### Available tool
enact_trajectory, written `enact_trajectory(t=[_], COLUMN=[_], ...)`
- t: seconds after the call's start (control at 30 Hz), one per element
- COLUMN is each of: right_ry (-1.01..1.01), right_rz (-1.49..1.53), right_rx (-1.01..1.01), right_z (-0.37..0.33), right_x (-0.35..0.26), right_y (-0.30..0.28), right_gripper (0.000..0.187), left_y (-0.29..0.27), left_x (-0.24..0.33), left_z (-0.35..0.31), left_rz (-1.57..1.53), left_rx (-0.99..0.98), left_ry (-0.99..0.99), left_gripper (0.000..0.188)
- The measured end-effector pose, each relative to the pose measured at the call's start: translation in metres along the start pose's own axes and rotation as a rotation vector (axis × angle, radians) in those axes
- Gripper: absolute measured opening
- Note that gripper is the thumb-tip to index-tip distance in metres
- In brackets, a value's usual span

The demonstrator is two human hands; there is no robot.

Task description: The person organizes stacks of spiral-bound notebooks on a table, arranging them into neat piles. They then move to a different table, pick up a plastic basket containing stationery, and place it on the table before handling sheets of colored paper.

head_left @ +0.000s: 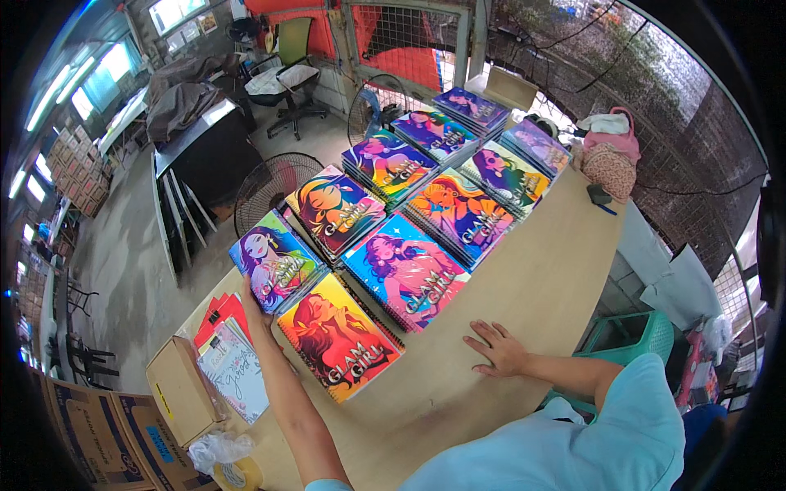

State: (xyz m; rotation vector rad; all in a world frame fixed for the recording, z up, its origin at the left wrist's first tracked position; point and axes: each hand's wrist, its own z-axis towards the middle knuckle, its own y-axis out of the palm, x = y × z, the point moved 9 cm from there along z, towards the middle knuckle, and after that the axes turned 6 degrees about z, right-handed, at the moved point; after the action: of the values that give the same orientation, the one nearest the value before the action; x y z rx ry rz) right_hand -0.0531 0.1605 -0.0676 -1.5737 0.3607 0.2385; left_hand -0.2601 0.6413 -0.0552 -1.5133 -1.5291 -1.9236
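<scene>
Spiral-bound notebooks with bright illustrated covers stand in stacks, in two rows across the table. My left hand (257, 313) is against the near left side of the purple-and-green notebook (276, 260), fingers stretched along its edge and partly hidden. To the right of that stack lies a yellow-and-red notebook (340, 335), with a blue-and-pink notebook (405, 270) beyond it. My right hand (498, 350) lies flat on the bare tabletop (458, 393), fingers spread, holding nothing. Farther back are an orange-haired figure's notebook (460, 209) and a dark-haired one's (337, 209).
At the table's left are a white-covered notebook (233, 372), red sheets (221, 315), an open cardboard box (182, 393) and a tape roll (239, 475). A floor fan (274, 184) stands past the left edge. A green plastic stool (655, 335) is at the right.
</scene>
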Motion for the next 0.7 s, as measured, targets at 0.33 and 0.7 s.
enact_trajectory(t=[0.33,0.7], right_ry=[-0.005,0.124], right_rz=[-0.031,0.586], right_rx=[0.079,0.454], right_z=[-0.016,-0.024], right_x=[0.002,0.052], right_y=[0.001,-0.023], right_gripper=[0.07,0.061], left_y=[0.006,0.048], left_x=[-0.096,-0.089], left_z=[-0.2,-0.225], left_rz=[0.079,0.032], left_rx=[0.019,0.085], left_ry=[-0.022,-0.031], left_gripper=[0.078,0.074])
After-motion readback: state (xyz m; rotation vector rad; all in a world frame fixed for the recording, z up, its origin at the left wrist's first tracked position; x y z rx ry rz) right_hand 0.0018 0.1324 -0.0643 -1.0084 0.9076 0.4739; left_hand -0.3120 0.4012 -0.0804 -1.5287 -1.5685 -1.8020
